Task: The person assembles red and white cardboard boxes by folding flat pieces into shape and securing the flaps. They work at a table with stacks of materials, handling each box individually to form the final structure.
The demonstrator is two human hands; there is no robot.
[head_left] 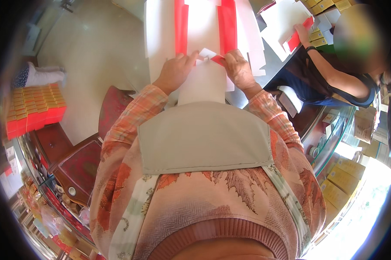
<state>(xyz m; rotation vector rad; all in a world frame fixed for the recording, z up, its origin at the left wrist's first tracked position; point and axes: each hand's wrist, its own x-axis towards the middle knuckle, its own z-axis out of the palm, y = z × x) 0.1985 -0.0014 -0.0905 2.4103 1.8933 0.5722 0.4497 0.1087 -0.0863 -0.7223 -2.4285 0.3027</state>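
Note:
A flat cardboard box blank (203, 26), white with two long red folded strips, lies in front of me and runs away from my body. At its near end my left hand (177, 71) is closed, thumb and fingertips pinching a small white flap by the left strip. My right hand (239, 70) closes on the near end of the right strip, where a red corner (218, 60) shows by its fingertips. Between both hands a small white flap (207, 53) stands folded up. The white near panel (202, 84) reaches back to my body.
On the right a co-worker's hand (302, 34) holds a red edge of another white sheet (280, 24). Stacked red and yellow boxes (37, 108) stand at the left, near a dark red chair (113, 106). Yellow boxes (343, 182) sit beside a glass counter (332, 147) at the right.

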